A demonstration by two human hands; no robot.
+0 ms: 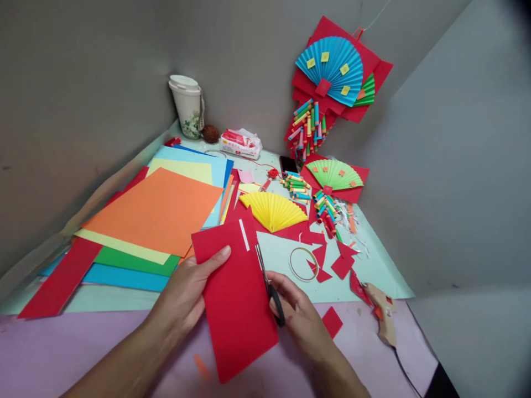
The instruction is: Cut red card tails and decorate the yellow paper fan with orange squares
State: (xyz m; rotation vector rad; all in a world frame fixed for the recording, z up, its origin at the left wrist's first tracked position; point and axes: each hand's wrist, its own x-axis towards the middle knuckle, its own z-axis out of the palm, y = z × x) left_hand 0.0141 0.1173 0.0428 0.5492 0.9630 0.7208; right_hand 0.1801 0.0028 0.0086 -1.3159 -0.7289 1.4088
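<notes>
A folded-looking sheet of red paper (238, 309) is in my left hand (188, 284), thumb on top and the fingers hidden beneath. Near its upper edge is a narrow white strip (244, 235). My right hand (296, 309) grips black-handled scissors (277, 304), whose blades point away from me along the paper's right edge. Whether the blades are cutting I cannot tell. Just beyond the paper lies a yellow pleated paper fan (276, 213). To the right, a roll of tape (292, 265) rests among red paper scraps (343, 266).
Coloured paper sheets (157, 210) are stacked at left. Behind stand a lidded cup (186, 108) and a tissue pack (240, 145). A glue gun (384, 315) with a cord lies at right. A green fan (334, 174) and small paper rolls (296, 185) lie farther back; a blue-fan decoration (332, 69) hangs above.
</notes>
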